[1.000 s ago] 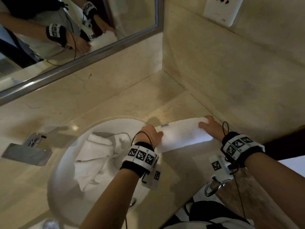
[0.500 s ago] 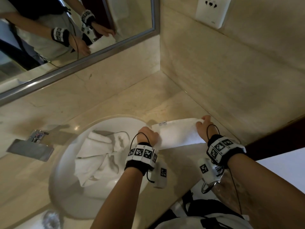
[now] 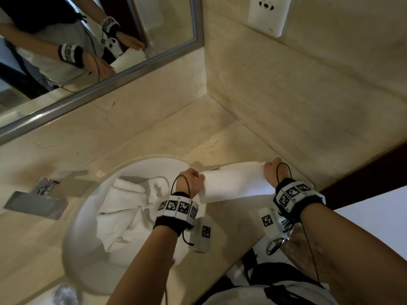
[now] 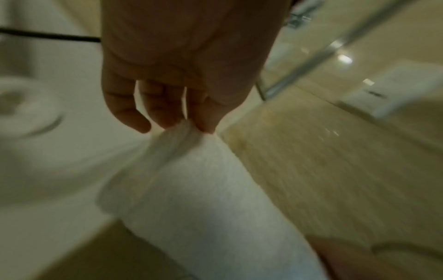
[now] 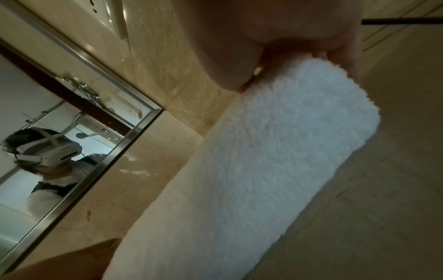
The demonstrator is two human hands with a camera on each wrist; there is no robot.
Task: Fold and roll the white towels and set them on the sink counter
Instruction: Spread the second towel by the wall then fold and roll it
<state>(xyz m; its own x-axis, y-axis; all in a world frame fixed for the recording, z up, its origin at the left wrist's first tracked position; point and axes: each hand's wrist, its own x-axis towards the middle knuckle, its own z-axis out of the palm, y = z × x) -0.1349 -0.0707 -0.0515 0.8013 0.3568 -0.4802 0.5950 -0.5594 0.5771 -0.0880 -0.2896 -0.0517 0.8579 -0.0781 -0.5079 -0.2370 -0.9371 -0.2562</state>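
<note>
The white terry-cloth towel roll, soft, light and prone to unrolling, lies on the counter between the left hand and right hand, each pinching one end, judged the soundest hold.

Folded towel on marble counter

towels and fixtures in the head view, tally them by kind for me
White towels: 2, one part-rolled towel on the counter gripped at its ends by the left hand and right hand, one crumpled towel in the sink
Sinks: 1
Faucets: 1
Mirrors: 1
Wall outlets: 1
Total: 6
</note>
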